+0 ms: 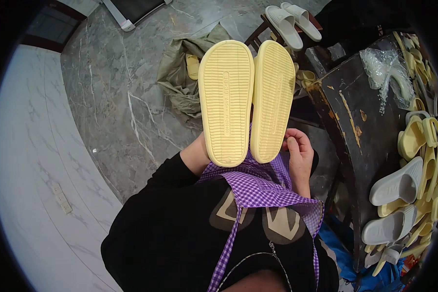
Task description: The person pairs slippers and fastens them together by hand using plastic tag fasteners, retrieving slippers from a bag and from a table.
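Observation:
Two pale yellow slippers [227, 104] are held up side by side, ribbed soles facing me and toes pointing away. The right slipper [273, 104] is tilted slightly and overlaps behind the left one's edge. My left hand goes in behind the left slipper and supports the pair from there; its wrist [196, 155] shows, but its fingers are hidden. Beside the right slipper's lower edge is my right hand [299, 155], with fingers curled and thumb against them. Whether something small is pinched there cannot be made out. A purple checked apron [258, 187] hangs below the slippers.
A greenish fabric sack [173, 82] with a yellow slipper [192, 66] in it lies on the grey marbled floor. White slippers [284, 27] rest on a stool beyond. At right, a worn black table [348, 114] carries grey slippers [396, 182], several yellow ones and a clear plastic bag [387, 73].

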The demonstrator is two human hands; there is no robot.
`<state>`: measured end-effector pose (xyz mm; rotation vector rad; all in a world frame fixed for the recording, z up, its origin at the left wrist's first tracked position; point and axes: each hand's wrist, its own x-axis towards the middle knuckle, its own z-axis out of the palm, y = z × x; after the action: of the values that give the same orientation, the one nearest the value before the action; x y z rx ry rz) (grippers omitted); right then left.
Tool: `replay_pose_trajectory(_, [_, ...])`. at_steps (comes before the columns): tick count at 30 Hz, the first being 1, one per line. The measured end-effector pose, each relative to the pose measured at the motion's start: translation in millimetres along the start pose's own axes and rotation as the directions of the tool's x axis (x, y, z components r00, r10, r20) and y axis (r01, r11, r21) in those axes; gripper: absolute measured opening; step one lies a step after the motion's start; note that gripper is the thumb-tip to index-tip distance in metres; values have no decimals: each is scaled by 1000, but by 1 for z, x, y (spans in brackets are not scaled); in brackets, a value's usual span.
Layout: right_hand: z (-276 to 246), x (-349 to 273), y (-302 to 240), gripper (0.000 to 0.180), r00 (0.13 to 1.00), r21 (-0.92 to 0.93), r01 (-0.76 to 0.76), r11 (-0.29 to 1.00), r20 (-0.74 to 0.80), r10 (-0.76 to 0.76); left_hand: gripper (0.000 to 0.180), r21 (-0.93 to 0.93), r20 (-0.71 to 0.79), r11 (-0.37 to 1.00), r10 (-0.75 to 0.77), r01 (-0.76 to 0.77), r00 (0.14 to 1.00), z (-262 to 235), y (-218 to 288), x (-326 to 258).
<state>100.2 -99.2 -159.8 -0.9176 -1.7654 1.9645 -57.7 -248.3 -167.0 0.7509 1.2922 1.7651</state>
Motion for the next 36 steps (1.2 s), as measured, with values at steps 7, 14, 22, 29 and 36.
replay_pose_trajectory(7, [32, 21, 18, 28, 871, 227, -454, 862, 319, 375, 46, -703, -145, 675, 172, -223, 975, -27, -29, -3])
replay_pose_trajectory(14, [92, 68, 59, 31, 724, 150, -580, 801, 546, 422, 45, -855, -399, 394, -82, -338, 913, -84, -50, -1])
replay_pose_trajectory(22, [135, 159, 124, 32, 888, 40, -435, 899, 186, 421, 45, -753, -654, 389, -350, -531, 671, -170, -110, 49])
replay_pose_trajectory(29, [163, 208, 141, 47, 991, -380, -13, 925, 115, 61, 30, -579, -791, 781, -470, -233, 391, -201, -214, 132])
replay_pose_trajectory(36, [154, 264, 197, 57, 996, -474, -67, 878, 20, 87, 21, -623, -761, 725, -474, -293, 444, -202, -250, 185])
